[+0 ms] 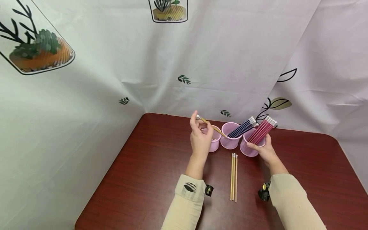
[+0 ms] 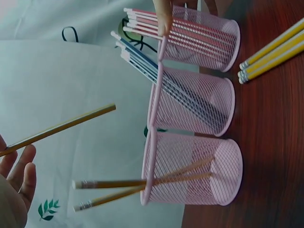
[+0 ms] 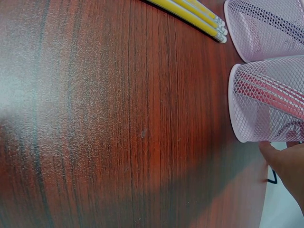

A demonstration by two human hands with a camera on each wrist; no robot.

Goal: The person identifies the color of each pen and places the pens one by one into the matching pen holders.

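Observation:
My left hand pinches a yellow pencil near its eraser end, over the left pink mesh cup. The pencil slants, its plain end lower and toward the middle cup. Inside the left cup lean two yellow pencils, eraser ends up. Dark blue pencils lean to the right in the middle cup. With thumb and fingers on either side, my right hand grips the right pink cup, which holds a bundle of red pencils.
Several yellow pencils lie side by side on the dark red wooden table, in front of the cups. The three cups stand in a row close to the table's back edge. Behind hangs a pale patterned cloth.

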